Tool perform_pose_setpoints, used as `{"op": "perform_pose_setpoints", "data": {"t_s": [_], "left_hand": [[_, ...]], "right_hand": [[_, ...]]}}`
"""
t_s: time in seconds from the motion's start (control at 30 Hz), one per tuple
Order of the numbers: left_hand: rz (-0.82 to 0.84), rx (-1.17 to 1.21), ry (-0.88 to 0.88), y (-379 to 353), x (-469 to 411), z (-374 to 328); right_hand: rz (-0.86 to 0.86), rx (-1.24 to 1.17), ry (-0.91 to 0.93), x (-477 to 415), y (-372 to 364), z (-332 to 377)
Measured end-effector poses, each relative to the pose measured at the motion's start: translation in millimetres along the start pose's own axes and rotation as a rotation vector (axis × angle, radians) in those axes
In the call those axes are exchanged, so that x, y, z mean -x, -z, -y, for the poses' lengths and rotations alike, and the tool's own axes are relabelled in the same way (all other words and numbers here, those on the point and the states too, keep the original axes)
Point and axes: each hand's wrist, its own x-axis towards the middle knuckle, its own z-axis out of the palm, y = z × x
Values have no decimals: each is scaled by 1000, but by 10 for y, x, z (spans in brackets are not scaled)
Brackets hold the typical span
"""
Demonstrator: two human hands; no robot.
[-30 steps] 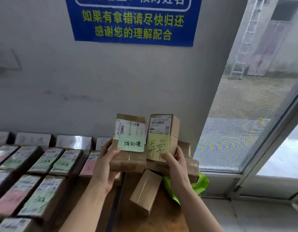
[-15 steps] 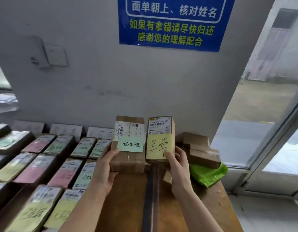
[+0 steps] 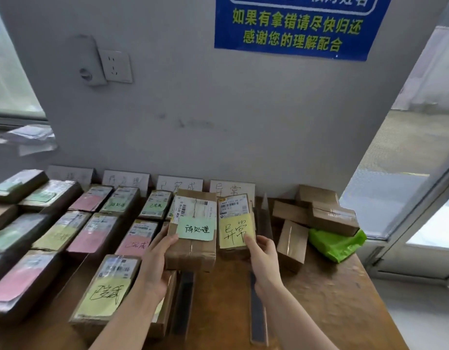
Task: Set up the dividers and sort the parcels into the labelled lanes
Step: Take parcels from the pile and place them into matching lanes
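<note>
- On the left, rows of parcels [image 3: 92, 238] lie flat on the table [image 3: 319, 311], coloured notes facing up. I judge that the sorting is already far along.
- Behind them, four label cards [image 3: 179, 185] stand against the wall [image 3: 218, 135].
- Your left hand [image 3: 155, 258] grips the lower left edge of the box with the green note [image 3: 193, 231], with the thumb on the front and the fingers curled behind. The box is raised off the table.
- Two dark dividers [image 3: 184, 299] lie flat below your hands, with a lane between them.
- Your right hand [image 3: 265, 256] holds the box with the yellow note [image 3: 234, 223], thumb pressed on the note. This box is just beside the first one.
- At the right, plain boxes [image 3: 316, 213] wait in a loose pile beside a green bag [image 3: 337, 242].
- The step in hand seems to be checking both notes against the cards.
- The yellow note seems to match the rightmost card [image 3: 232, 189], so lay that box down in that lane.
- The green note seems to match the second card [image 3: 126, 180], so carry that box to the left, over the lying rows, and set it flat with the note up.
</note>
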Motion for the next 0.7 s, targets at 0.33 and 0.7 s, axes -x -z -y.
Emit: {"op": "perform_pose_setpoints", "data": {"t_s": [0.33, 0.7], "left_hand": [[-91, 77, 10, 77, -299, 51], [-85, 25, 62, 292, -605, 11]], "right_hand": [[18, 164, -218, -379, -131, -531], [-3, 251, -380, -574, -341, -927]]}}
